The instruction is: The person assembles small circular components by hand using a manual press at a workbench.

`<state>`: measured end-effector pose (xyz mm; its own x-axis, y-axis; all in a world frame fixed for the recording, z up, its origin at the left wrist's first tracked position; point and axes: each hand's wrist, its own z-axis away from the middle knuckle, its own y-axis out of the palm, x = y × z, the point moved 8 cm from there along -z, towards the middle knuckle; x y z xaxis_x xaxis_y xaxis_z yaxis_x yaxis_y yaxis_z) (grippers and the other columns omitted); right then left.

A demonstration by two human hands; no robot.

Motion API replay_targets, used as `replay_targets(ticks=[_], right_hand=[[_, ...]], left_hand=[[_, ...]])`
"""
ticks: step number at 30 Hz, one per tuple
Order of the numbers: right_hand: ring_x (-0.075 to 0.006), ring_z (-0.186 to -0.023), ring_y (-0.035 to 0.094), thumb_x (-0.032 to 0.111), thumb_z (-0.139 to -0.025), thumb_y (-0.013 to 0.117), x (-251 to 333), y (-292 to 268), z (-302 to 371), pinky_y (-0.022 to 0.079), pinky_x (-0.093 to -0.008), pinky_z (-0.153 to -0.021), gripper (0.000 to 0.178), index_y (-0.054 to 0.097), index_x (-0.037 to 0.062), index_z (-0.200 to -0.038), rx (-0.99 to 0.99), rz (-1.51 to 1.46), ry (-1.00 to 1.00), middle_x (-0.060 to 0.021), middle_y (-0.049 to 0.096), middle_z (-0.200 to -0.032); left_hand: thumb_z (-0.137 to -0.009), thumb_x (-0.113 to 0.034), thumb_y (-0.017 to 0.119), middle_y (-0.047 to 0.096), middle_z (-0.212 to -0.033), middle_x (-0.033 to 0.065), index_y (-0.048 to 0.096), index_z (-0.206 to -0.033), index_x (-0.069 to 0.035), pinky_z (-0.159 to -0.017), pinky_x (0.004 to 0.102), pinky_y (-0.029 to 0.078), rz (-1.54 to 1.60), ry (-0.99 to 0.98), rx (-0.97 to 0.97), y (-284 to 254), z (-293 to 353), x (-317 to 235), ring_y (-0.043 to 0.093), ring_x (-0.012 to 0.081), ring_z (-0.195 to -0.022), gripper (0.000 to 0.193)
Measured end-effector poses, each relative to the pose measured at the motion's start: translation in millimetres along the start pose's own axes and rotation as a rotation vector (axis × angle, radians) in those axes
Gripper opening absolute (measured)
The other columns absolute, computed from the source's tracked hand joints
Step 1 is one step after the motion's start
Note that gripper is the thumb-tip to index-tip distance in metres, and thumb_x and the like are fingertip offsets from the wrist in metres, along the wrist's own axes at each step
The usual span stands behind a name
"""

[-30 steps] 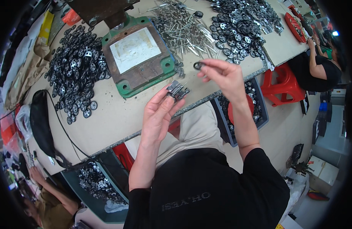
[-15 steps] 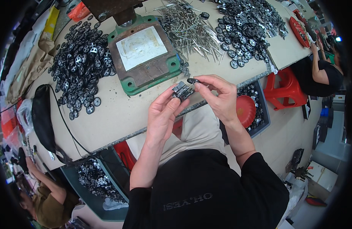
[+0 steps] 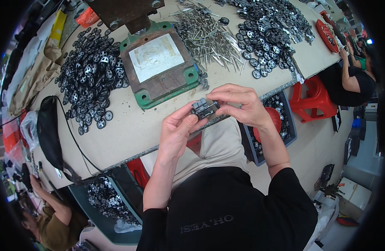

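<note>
Over the table's front edge, my left hand [image 3: 178, 129] pinches a small dark grey plastic block [image 3: 200, 108] with a metal rod through it. My right hand [image 3: 242, 104] grips a small black wheel [image 3: 216, 104] between thumb and fingers, at the block's right side by the rod's end. Whether the rod has entered the wheel I cannot make out. Just beyond my hands stands a green press base [image 3: 146, 98] bearing a metal plate with a white sheet [image 3: 156, 57].
Black wheels are heaped at left [image 3: 90, 79] and right [image 3: 261, 52] of the press, with metal rods [image 3: 217, 42] between. Bins hold parts below left [image 3: 117, 201] and right [image 3: 290, 121]. Co-workers sit at both sides. A red stool [image 3: 313, 100] stands at right.
My right hand has brought the wheel down against the side of the block. My left hand still holds the block, lowered slightly. The whole view has shifted a little.
</note>
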<state>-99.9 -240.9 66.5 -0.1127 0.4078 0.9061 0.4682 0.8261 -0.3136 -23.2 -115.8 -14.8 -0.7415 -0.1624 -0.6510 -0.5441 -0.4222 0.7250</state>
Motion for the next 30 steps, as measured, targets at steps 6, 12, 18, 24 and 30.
replay_targets(ticks=[6, 12, 18, 24, 30], right_hand=[[-0.0091, -0.074, 0.058, 0.007, -0.075, 0.070, -40.2, 15.6, 11.2, 0.046, -0.0201, -0.062, 0.028, 0.063, -0.0021, -0.100, 0.027, -0.176, 0.280, -0.0050, 0.062, -0.089], [-0.0037, -0.069, 0.055, 0.010, -0.078, 0.069, -47.9, 16.8, 21.2, 0.044, -0.0203, -0.059, 0.014, 0.065, -0.0019, -0.085, -0.078, -0.564, 0.418, 0.0003, 0.060, -0.071], [-0.0099, -0.062, 0.055, 0.010, -0.071, 0.072, 10.0, 8.8, -21.8, 0.042, -0.0230, -0.056, 0.023, 0.066, 0.0003, -0.091, 0.148, 0.083, 0.059, -0.0050, 0.063, -0.076], [-0.0086, -0.065, 0.055, 0.012, -0.076, 0.068, 2.7, -24.1, -54.6, 0.043, -0.0222, -0.058, 0.022, 0.066, 0.0011, -0.096, 0.039, 0.168, 0.090, -0.0048, 0.064, -0.081], [-0.0085, -0.069, 0.059, 0.019, -0.079, 0.067, 15.6, -49.9, -87.2, 0.046, -0.0223, -0.061, 0.021, 0.068, 0.0033, -0.093, 0.081, 0.327, -0.001, -0.0047, 0.067, -0.082]], left_hand=[[-0.086, -0.001, 0.055, 0.056, -0.114, 0.0138, 0.048, -0.120, 0.004, -0.089, 0.0333, 0.050, -0.015, 0.099, 0.005, 3.1, -2.1, 1.0, 0.057, 0.0192, -0.101, 0.035], [-0.085, -0.003, 0.057, 0.057, -0.113, 0.0105, 0.049, -0.119, 0.001, -0.086, 0.0309, 0.049, -0.189, 0.014, 0.068, 12.6, -1.5, 0.3, 0.058, 0.0151, -0.096, 0.035], [-0.075, -0.001, 0.067, 0.064, -0.082, 0.0025, 0.064, -0.098, 0.001, -0.066, 0.0222, 0.046, -0.832, 0.254, 0.019, 23.1, -13.8, -69.4, 0.056, 0.0068, -0.068, 0.023], [-0.078, -0.012, 0.066, 0.066, -0.082, 0.0089, 0.062, -0.092, 0.003, -0.071, 0.0216, 0.044, -0.940, 0.551, -0.316, -6.5, -65.7, -155.4, 0.059, 0.0100, -0.076, 0.021], [-0.075, -0.012, 0.066, 0.066, -0.084, 0.0109, 0.063, -0.093, 0.001, -0.073, 0.0260, 0.045, -1.043, 0.626, -0.401, -36.1, -82.1, -157.0, 0.061, 0.0146, -0.081, 0.022]])
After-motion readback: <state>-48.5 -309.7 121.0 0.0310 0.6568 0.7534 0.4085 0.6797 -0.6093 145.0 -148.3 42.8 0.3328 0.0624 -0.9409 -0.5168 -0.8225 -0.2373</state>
